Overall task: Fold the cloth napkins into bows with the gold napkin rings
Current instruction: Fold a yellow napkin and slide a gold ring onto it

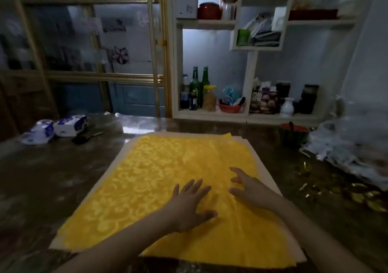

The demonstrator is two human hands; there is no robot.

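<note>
Both hands lie flat with fingers spread, left hand (190, 206) and right hand (249, 190), gripping nothing, on the yellow napkin (147, 188) spread over the surface (52, 178). It looks soft, light, limp; best pinched at corners or edges.

One head-worn wide-angle view only, looking forward and down over the table (52, 180) from close above; the far shelf unit (247, 115) fills the upper frame, edges bending and perhaps slightly blurred with distance.
</note>
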